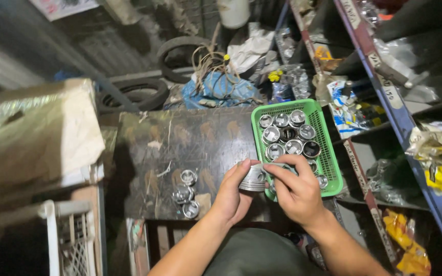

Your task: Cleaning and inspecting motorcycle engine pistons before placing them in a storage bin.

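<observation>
Left hand (233,191) cupped a metal piston (254,179) by its ringed skirt; right hand (295,191) pinched its upper edge with fingertips, both above the dark worktable (149,153), beside the green basket (328,148) of similar pistons. It looked rigid, fairly heavy and smooth, probably oily; gripping around the skirt seemed safest. Three more pistons (186,193) stood leftward.

Cluttered repair workshop: tyres (138,93), parts shelves (400,110), basket of pistons (328,153).

Green basket (326,153) (meshed walls), silver pistons (287,134), blue shelf frame (410,138)
</observation>
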